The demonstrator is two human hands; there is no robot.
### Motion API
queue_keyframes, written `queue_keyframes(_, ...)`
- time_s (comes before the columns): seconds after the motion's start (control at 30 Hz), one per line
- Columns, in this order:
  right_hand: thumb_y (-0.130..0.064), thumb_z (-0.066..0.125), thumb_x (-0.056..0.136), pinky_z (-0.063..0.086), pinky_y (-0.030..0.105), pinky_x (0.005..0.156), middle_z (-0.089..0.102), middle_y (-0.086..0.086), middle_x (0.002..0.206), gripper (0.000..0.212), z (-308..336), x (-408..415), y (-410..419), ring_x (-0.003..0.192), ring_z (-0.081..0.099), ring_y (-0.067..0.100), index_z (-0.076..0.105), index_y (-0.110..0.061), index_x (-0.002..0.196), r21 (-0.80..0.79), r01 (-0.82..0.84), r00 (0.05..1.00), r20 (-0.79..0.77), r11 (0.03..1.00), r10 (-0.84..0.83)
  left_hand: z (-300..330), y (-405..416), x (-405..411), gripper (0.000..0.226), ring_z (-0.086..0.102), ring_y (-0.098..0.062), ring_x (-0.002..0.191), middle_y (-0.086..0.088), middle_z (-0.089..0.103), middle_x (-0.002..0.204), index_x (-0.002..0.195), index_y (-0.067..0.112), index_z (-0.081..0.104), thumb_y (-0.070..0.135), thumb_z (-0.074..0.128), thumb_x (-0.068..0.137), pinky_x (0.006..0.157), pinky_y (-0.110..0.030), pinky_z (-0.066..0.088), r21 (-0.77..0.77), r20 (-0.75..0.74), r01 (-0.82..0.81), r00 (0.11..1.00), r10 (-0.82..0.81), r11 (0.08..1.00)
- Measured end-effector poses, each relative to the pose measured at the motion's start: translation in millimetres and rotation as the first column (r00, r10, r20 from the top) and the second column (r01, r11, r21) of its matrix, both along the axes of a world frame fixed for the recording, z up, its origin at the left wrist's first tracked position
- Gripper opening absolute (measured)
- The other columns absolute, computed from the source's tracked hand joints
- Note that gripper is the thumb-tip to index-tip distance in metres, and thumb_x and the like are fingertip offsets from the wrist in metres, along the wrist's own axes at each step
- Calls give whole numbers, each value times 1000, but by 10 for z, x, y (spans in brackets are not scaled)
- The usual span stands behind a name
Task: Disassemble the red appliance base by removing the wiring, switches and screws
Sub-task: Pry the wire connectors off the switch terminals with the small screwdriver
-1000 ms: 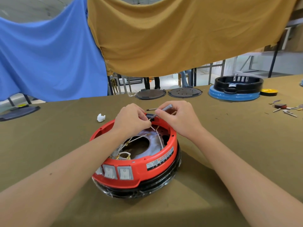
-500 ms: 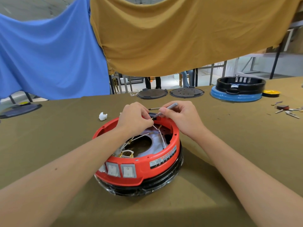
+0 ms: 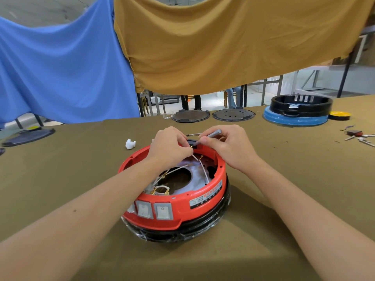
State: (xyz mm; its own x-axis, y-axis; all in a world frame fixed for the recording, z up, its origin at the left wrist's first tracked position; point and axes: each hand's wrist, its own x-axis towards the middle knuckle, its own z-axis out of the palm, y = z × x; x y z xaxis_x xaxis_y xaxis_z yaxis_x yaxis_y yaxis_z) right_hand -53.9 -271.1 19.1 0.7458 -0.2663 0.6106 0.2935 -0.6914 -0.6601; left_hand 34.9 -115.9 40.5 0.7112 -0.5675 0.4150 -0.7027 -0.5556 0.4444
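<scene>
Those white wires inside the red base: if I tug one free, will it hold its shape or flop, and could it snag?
The white wires probably flop: they lie in loose curves across the red base. They look thin and light, so one should lift with little effort. Snagging seems possible, since brass-coloured terminals show at some ends and strands cross near the front.

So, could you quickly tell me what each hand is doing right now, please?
Left hand: fingers curled, pinching a thin white wire at the round red plastic appliance base.
Right hand: gripping a slim grey screwdriver.
</scene>
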Motion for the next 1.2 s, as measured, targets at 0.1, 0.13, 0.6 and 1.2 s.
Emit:
queue_keyframes(0.1,-16,71,91,57,29,78,75,-5,80,9,-32,24,-19,79,69,9,79,-18,86,156,-34,999,2,987,34,-6,-7,5,13,50,2,80,21,57,79,69,21,78,17,71,79,71,-24,41,-15,4,11,1000,-11,1000)
queue_keyframes(0.13,-16,70,92,57,27,75,75,-4,79,10,-44,34,-25,77,70,9,78,-17,87,206,-42,999,-1,978,43,-8,-10,6,13,50,4,78,20,57,80,69,20,78,16,71,79,67,-21,38,-18,5,11,1000,-10,1000)
queue_keyframes(0.6,-17,69,92,55,27,80,74,-6,84,8,-7,29,-2,83,69,8,76,-20,88,119,-15,999,-30,993,19,5,2,-15,10,51,-3,86,15,59,87,73,17,79,16,71,80,77,-26,40,-22,-8,13,1000,-13,1000)
queue_keyframes(1.2,-12,65,94,51,13,63,75,0,79,10,-10,29,-21,69,69,4,74,-12,91,267,-37,999,-6,963,40,10,2,-1,12,51,1,79,19,58,74,71,21,79,18,71,79,85,-29,40,-22,-13,5,1000,-6,1000)
